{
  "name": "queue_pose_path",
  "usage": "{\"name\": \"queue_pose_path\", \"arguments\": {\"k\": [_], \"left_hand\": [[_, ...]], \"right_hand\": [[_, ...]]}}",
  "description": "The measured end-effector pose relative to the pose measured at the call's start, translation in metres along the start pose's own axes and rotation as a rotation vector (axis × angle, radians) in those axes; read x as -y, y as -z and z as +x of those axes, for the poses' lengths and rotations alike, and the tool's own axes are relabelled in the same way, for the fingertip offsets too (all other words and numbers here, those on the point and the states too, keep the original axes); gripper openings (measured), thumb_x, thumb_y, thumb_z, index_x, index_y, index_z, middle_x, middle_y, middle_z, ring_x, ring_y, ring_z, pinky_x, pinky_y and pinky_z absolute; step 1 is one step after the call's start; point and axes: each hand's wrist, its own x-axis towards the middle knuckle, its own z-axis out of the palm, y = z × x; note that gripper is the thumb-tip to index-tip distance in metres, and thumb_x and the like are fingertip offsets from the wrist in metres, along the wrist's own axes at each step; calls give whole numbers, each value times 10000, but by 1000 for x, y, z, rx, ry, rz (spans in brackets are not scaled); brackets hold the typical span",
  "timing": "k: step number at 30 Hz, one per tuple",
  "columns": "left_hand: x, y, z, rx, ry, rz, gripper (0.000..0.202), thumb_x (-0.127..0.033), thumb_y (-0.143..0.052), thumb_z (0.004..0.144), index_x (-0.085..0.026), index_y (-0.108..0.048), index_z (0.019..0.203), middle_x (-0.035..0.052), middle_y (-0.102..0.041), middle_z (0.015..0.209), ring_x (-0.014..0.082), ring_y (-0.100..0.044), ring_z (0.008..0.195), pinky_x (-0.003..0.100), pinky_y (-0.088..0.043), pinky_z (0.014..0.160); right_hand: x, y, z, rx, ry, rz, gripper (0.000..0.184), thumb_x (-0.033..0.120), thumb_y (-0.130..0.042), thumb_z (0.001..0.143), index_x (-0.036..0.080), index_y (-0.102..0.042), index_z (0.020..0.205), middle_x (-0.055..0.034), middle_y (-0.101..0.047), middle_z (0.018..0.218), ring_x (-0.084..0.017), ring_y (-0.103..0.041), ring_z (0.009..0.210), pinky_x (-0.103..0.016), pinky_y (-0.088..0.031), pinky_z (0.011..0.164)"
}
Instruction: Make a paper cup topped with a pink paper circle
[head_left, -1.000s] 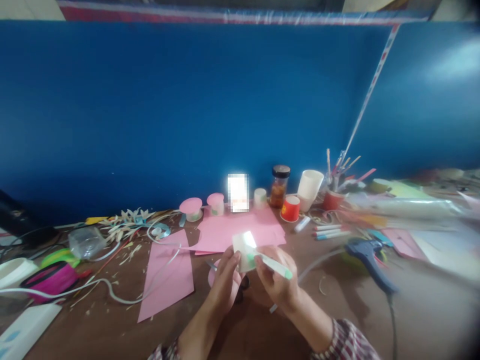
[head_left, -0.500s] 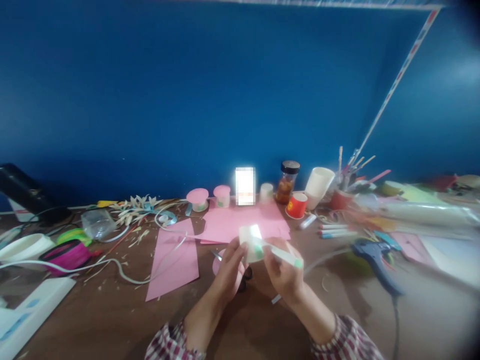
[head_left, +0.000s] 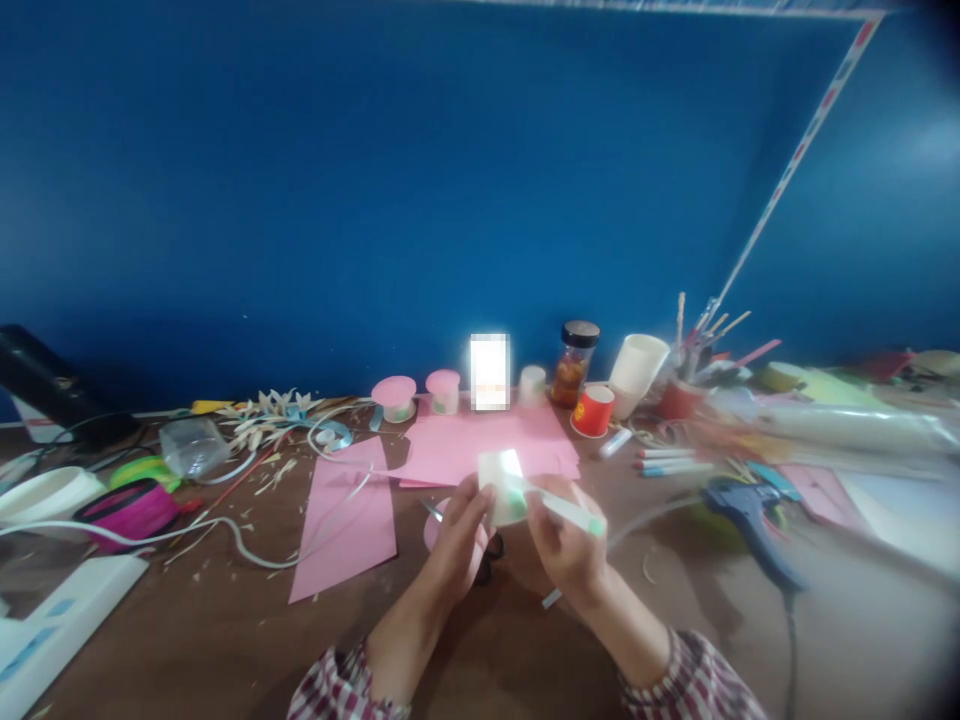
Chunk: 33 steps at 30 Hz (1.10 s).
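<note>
Just above the table, my left hand (head_left: 459, 540) is closed around the side of a small white paper cup (head_left: 496, 480) with a green patch on it. My right hand (head_left: 568, 545) grips a white marker with a green end (head_left: 566, 510), its tip at the cup's green patch. Partly hidden under my left hand lie a pink paper disc (head_left: 433, 528) and scissors, of which the dark handles (head_left: 489, 560) show. Beyond my hands are overlapping pink paper sheets (head_left: 465, 445), and another pink sheet (head_left: 345, 525) is on the left.
At the back stand two pink-topped cups (head_left: 394, 398), a small white cup (head_left: 533, 386), a lidded jar (head_left: 576, 362) and a red cup (head_left: 592, 411). On the right are several markers (head_left: 675, 461) and a glue gun (head_left: 754, 530); a power strip (head_left: 75, 620) and white cable (head_left: 255, 558) occupy the left.
Almost nothing differs. Both hands keep the cup and marker in the same place; the view has shifted very slightly.
</note>
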Motion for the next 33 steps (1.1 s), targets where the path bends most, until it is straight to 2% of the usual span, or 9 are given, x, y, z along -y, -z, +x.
{"name": "queue_pose_path", "arguments": {"k": [6,11,16,22,26,30,33], "left_hand": [[0,-1,0,10,-4,6,286,-290,-798,706,-197,-703,959,61,-726,1013,237,-641,1031,353,-470,922],[1,0,-1,-37,8,6,328,-293,-824,670,-192,-699,955,63,-727,1009,244,-644,1032,355,-465,927],[0,-1,0,-14,-1,26,326,-300,-816,682,-193,-702,968,63,-724,1030,230,-639,1043,342,-451,949],[-1,-1,0,-9,-10,31,320,-297,-811,692,-193,-700,973,56,-730,988,222,-657,991,335,-471,910],[-1,-1,0,-53,-6,19,363,-297,-841,649,-193,-701,967,46,-731,968,219,-661,977,322,-476,893],[-2,-2,-1,-19,-13,38,348,-320,-834,657,-200,-705,957,44,-735,967,219,-663,979,324,-470,896],[-2,-2,-1,-39,-3,49,369,-332,-840,645,-205,-703,963,42,-735,961,216,-665,968,314,-471,870]], "right_hand": [[0,-1,0,5,5,-7,223,257,-487,961,147,-657,866,-73,-703,730,-186,-669,634,-277,-524,603],[0,-1,1,7,15,-7,216,248,-491,958,142,-653,864,-72,-704,723,-181,-665,622,-276,-521,609],[0,0,1,15,13,-33,230,257,-470,967,156,-646,859,-63,-704,717,-181,-663,611,-279,-513,600],[0,-1,2,18,19,-39,239,258,-463,969,151,-644,856,-68,-702,718,-182,-658,603,-278,-512,584],[0,-1,3,7,15,-37,234,257,-466,966,158,-644,850,-62,-701,717,-180,-661,603,-275,-520,585],[1,0,3,2,5,-10,208,248,-476,958,166,-641,862,-61,-701,725,-177,-665,616,-268,-532,594],[1,0,3,13,-14,9,199,247,-478,954,172,-641,869,-57,-699,728,-175,-666,625,-267,-540,606]]}}
